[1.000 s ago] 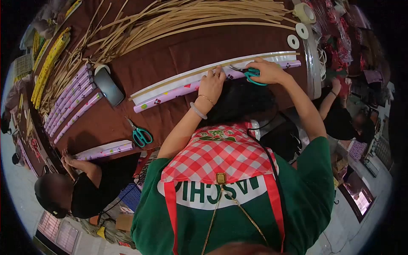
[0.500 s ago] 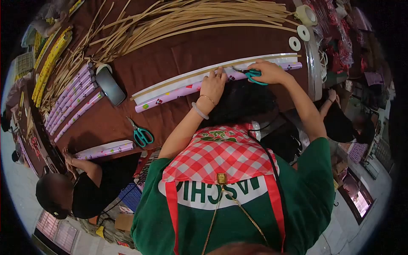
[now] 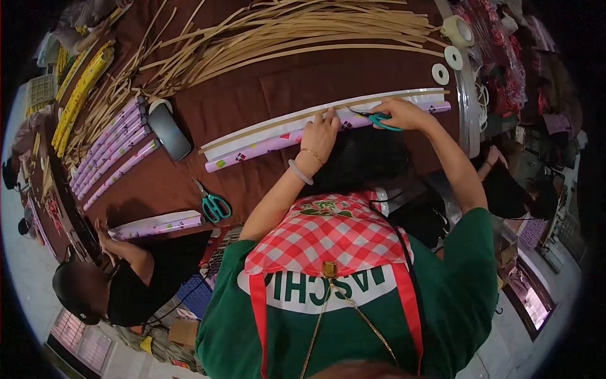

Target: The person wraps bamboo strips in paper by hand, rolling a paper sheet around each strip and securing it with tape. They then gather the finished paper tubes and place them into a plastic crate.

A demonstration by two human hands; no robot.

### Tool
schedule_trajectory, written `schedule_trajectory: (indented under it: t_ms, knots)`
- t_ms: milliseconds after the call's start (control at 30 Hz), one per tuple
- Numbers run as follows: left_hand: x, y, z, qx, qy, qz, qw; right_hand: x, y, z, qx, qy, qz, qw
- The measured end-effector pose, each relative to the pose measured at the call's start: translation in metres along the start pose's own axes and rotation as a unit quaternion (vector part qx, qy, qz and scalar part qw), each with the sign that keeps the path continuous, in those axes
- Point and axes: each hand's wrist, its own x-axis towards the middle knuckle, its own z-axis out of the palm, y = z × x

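My left hand (image 3: 320, 134) lies bent over a purple patterned roll (image 3: 262, 149), its fingertips at a thin tan strip (image 3: 284, 118) along the white sheet (image 3: 243, 142) at the roll's far side. My right hand (image 3: 404, 115) is wrapped around teal-handled scissors (image 3: 384, 120). Their dark blades point left over the strip, just right of my left fingertips. The roll's right end extends past my right hand. A second pair of teal scissors (image 3: 216, 206) rests on the brown cloth to the left.
Long tan strips (image 3: 297, 38) spread across the back. Several purple rolls (image 3: 113, 145) and a dark phone-like device (image 3: 168, 132) lie left. White tape rings (image 3: 440, 74) sit at the right. A person (image 3: 126, 265) works at the left beside another purple roll (image 3: 161, 225); another person (image 3: 514, 180) is at the right.
The scissors in my right hand have turned slightly, so their handle loops look flatter. My left hand stays on the roll. The whole view has shifted a little.
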Motion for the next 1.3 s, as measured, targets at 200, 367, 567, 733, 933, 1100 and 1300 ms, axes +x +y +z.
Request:
schedule_trajectory:
  t_ms: [200, 367, 567, 733, 933, 1100, 1300]
  knots:
    - [0.0, 0.001, -0.002, 0.0, -0.012, -0.001, 1.0, -0.006, -0.001, -0.008, -0.006, 0.011, 0.004, 1.0]
    - [0.002, 0.003, -0.016, 0.004, -0.053, -0.018, 0.998, -0.03, 0.006, -0.022, -0.048, 0.005, 0.024, 0.999]
    - [0.0, 0.0, -0.006, -0.001, -0.035, -0.01, 0.999, -0.102, 0.048, -0.004, -0.021, 0.265, 0.167, 0.95]
    - [-0.001, 0.0, -0.005, 0.037, -0.026, 0.018, 0.999, -0.129, 0.156, 0.061, -0.039, 0.451, 0.387, 0.803]
    - [-0.001, 0.001, -0.009, 0.034, -0.052, 0.009, 0.998, -0.125, 0.171, 0.068, -0.12, 0.321, 0.476, 0.81]
    - [-0.001, 0.003, 0.002, 0.046, -0.017, 0.001, 0.999, -0.071, 0.08, 0.04, -0.145, 0.5, 0.131, 0.844]
    - [-0.001, 0.003, -0.008, 0.015, -0.042, -0.01, 0.999, 0.019, -0.014, 0.074, -0.042, 0.388, -0.081, 0.917]
